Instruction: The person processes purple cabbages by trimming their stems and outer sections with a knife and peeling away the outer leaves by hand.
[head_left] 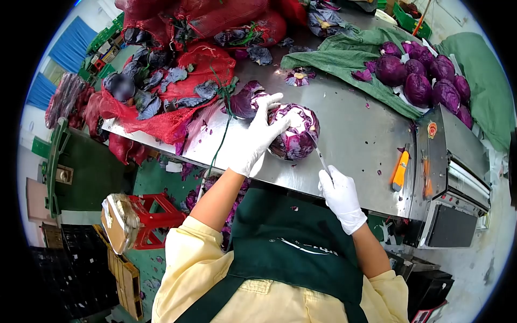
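A red cabbage [291,144] with trimmed, pale-streaked cuts on top sits on the steel table. My left hand [259,135], in a white glove, grips its left upper side, the thumb lying across the top. Behind these fingers is a loose purple outer leaf [245,100]; whether the hand touches it I cannot tell. In my right hand [340,195], also gloved, is a knife [322,160] with a thin blade. Its tip meets the right side of the cabbage.
Peeled red cabbages [417,75] lie on a green cloth [344,58] at the right. A yellow-orange cutter [400,171] rests near the wrapping machine [458,145]. Red mesh sacks [226,19] and stripped leaves [175,76] cover the back left. A red stool [161,218] stands below.
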Demonstrator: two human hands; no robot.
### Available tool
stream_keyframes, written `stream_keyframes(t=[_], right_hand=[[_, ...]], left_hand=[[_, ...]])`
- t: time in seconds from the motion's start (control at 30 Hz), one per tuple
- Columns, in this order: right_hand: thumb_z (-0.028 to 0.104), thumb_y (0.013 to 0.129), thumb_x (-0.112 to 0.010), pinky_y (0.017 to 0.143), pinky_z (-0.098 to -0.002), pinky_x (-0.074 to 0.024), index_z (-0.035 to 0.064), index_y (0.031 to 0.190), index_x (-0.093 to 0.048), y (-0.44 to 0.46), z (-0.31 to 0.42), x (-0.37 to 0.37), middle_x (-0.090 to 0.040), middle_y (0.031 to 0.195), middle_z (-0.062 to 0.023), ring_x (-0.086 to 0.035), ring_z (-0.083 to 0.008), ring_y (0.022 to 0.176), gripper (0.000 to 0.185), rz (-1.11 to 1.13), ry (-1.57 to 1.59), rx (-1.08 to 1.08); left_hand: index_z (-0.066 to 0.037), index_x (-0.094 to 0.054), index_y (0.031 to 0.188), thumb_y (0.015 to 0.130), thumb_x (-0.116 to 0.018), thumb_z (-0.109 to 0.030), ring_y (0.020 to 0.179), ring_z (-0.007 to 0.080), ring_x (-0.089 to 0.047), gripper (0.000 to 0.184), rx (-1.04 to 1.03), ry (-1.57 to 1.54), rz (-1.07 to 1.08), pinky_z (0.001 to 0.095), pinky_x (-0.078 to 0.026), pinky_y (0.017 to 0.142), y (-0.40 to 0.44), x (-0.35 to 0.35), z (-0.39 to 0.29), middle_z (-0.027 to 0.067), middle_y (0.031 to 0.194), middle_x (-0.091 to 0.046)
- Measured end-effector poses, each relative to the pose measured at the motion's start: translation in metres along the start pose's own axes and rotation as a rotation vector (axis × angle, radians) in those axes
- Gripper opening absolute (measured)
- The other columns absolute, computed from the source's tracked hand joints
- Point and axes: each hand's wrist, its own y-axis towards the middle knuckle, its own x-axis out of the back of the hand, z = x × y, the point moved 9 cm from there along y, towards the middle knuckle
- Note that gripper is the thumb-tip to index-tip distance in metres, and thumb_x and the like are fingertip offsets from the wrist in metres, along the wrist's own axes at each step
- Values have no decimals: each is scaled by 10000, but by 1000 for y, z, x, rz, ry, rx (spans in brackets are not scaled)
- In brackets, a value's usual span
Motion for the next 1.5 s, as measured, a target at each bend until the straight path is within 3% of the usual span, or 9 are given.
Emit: stream_keyframes(t=[0.13, 0.2, 0.47, 0.77, 0.93, 1.0, 1.07, 1.13, 1.5], right_hand=[[254, 1029, -550, 488, -298, -434, 1, 872, -600, 4, -8, -6, -595, 616, -39, -561, -115, 515, 302, -8, -26, 1], [304, 1002, -539, 650, -502, -504, -11, 937, -643, -9, -12, -5, -645, 714, -225, -658, -429, 708, 338, 29, -131, -51], [247, 1006, -565, 598, -442, -496, -4, 904, -628, -38, -24, 6, -647, 690, -201, -667, -381, 666, 278, 54, 7, -229], [292, 1002, -551, 632, -520, -489, 4, 957, -627, -5, 9, -5, -644, 737, -245, -632, -462, 728, 301, 19, -80, 4], [287, 994, -563, 632, -512, -492, 15, 875, -605, -41, -51, -2, -638, 711, -232, -642, -448, 705, 300, 102, -330, -45], [257, 1024, -531, 537, -341, -463, 15, 858, -619, -55, -62, 13, -592, 598, -104, -596, -195, 521, 307, 75, -187, -201], [287, 1041, -524, 521, -331, -437, 36, 901, -648, -48, -42, 25, -561, 586, -79, -565, -151, 508, 313, 39, -162, -185], [300, 1033, -541, 626, -446, -489, 64, 964, -656, -37, -2, 34, -650, 745, -171, -664, -362, 687, 271, -52, -104, -24], [304, 1039, -514, 711, -408, -557, 182, 1485, -494, 14, 46, 1, -653, 1303, -117, -710, -351, 853, 463, -198, -182, 218]], left_hand=[[-98, -425, 1491, 945, -657, -171, 1413, 239, -393, 598, 20, 148, 86, 358, -261, 1199, 2, 0, 3, 109, 1481, -461], [-100, -444, 1478, 946, -656, -180, 1416, 242, -389, 579, 10, 107, 71, 360, -261, 1200, -1, 2, 7, 112, 1487, -458], [-75, -546, 1317, 967, -689, -249, 1221, 178, -495, 416, 2, 109, 2, 317, -399, 1066, 14, 15, 29, 72, 1273, -555], [-79, -531, 1414, 956, -650, -190, 1407, 209, -406, 486, 67, 16, 41, 324, -273, 1185, -2, 2, -5, 80, 1467, -504], [-85, -560, 1416, 972, -642, -214, 1432, 227, -385, 470, 49, 179, 26, 330, -258, 1194, -1, 9, 3, 112, 1495, -486], [-80, -577, 1393, 985, -631, -228, 1437, 234, -379, 438, 71, 53, -1, 336, -255, 1198, 1, 12, 12, 118, 1497, -482], [-73, -574, 1388, 993, -623, -232, 1436, 243, -381, 429, 80, 31, -4, 337, -255, 1197, -8, 7, -1, 117, 1502, -476], [-70, -548, 1405, 991, -629, -245, 1438, 242, -377, 456, 103, 33, 13, 334, -256, 1195, -15, 1, -8, 118, 1506, -472], [-85, -493, 1443, 914, -676, -193, 1411, 259, -391, 570, 17, 368, 16, 363, -249, 1208, -25, 3, -12, 132, 1473, -474]])
